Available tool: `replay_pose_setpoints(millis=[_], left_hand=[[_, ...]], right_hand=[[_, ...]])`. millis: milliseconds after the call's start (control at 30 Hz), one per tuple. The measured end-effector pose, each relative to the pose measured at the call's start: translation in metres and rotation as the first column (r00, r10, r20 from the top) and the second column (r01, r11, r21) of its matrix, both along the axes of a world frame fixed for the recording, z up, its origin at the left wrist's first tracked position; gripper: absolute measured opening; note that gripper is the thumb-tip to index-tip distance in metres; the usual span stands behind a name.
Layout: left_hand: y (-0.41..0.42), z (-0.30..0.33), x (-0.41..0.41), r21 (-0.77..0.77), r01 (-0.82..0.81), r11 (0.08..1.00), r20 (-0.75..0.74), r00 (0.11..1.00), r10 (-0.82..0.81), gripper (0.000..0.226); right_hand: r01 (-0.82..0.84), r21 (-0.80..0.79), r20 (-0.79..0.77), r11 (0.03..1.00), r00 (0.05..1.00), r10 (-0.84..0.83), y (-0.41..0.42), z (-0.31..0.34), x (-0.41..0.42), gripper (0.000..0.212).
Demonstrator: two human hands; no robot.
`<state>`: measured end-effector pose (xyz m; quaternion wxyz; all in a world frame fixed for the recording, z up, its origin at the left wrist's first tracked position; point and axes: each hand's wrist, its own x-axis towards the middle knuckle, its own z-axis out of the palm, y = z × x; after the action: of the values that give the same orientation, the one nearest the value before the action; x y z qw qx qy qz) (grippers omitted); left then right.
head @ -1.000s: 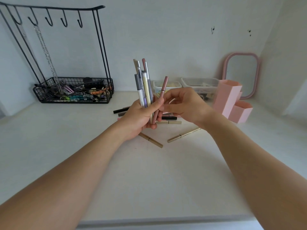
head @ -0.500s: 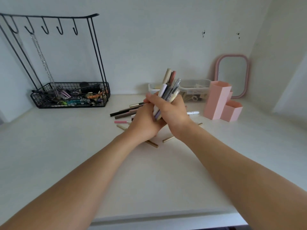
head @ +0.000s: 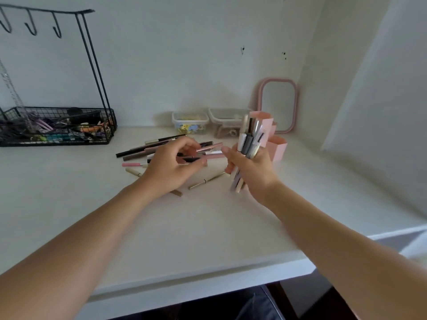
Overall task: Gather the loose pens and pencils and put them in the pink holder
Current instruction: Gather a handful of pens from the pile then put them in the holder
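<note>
My right hand (head: 250,168) grips an upright bundle of pens (head: 249,139), white, grey and cream, just left of the pink holder (head: 276,147). The holder has hexagonal tubes; its tall tube is partly hidden behind the bundle. My left hand (head: 172,168) hovers low over the pile of loose pens and pencils (head: 159,146) on the white desk (head: 184,218), fingers curled and apart, holding nothing I can make out. A gold pencil (head: 205,180) lies between my hands. A pink pen (head: 131,164) and a cream one (head: 134,172) lie left of my left hand.
A black wire basket (head: 57,128) with hooks above stands at the back left, full of small items. Two clear plastic boxes (head: 190,122) sit against the wall. A pink-framed mirror (head: 279,103) leans in the corner. The desk's front edge (head: 208,282) is near.
The bundle has passed from my left hand into my right hand, which carried it right toward the holder. My left hand let go and dropped toward the loose pile.
</note>
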<state>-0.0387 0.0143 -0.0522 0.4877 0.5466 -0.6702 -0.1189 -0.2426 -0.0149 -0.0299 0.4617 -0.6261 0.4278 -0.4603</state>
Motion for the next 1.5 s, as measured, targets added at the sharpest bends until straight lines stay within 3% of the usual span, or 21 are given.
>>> replay_pose_setpoints(millis=[133, 233, 333, 400, 700, 800, 933, 1100, 1333, 1500], left_hand=[[0.001, -0.005, 0.004, -0.011, -0.005, 1.0, -0.027, 1.0, 0.004, 0.02], [0.0, -0.007, 0.007, 0.002, -0.008, 1.0, -0.044, 0.999, 0.008, 0.016], [0.0, -0.007, 0.005, 0.006, 0.005, 1.0, -0.052, 0.999, -0.005, 0.014], [0.0, -0.007, 0.005, 0.003, 0.01, 1.0, -0.051, 0.999, -0.01, 0.013], [0.001, -0.006, 0.007, 0.007, 0.02, 1.0, -0.045, 0.999, -0.02, 0.012], [0.001, -0.006, 0.007, 0.005, 0.021, 1.0, -0.041, 0.999, -0.021, 0.012], [0.0, -0.007, 0.008, 0.005, 0.022, 1.0, -0.046, 0.999, -0.022, 0.012], [-0.002, -0.008, 0.009, 0.008, 0.032, 0.999, -0.041, 0.999, -0.032, 0.013], [-0.002, -0.009, 0.008, -0.012, 0.062, 0.998, -0.027, 0.998, -0.062, 0.013], [-0.002, -0.009, 0.009, -0.01, 0.065, 0.998, -0.028, 0.998, -0.065, 0.012]], right_hand=[[0.239, 0.04, 0.078, 0.97, 0.967, -0.241, -0.033, 0.017, -0.032, 0.029], [0.363, -0.029, -0.077, 0.931, 0.928, -0.364, -0.066, 0.037, -0.062, 0.018], [0.348, 0.014, -0.304, 0.937, 0.894, -0.328, -0.085, 0.033, -0.075, 0.015], [0.344, 0.032, -0.378, 0.938, 0.873, -0.307, -0.087, 0.03, -0.073, 0.017], [0.411, 0.047, -0.26, 0.911, 0.885, -0.386, -0.044, 0.021, -0.072, 0.009], [0.434, 0.065, -0.128, 0.899, 0.897, -0.423, -0.034, 0.035, -0.075, 0.007], [0.45, -0.037, 0.145, 0.892, 0.886, -0.441, -0.055, 0.07, -0.085, 0.015], [0.397, 0.091, 0.294, 0.913, 0.865, -0.406, -0.102, 0.083, -0.083, 0.016], [0.365, 0.157, 0.328, 0.918, 0.857, -0.397, -0.133, 0.071, -0.073, 0.015], [0.457, 0.02, 0.051, 0.889, 0.888, -0.457, -0.137, 0.059, -0.069, 0.019]])
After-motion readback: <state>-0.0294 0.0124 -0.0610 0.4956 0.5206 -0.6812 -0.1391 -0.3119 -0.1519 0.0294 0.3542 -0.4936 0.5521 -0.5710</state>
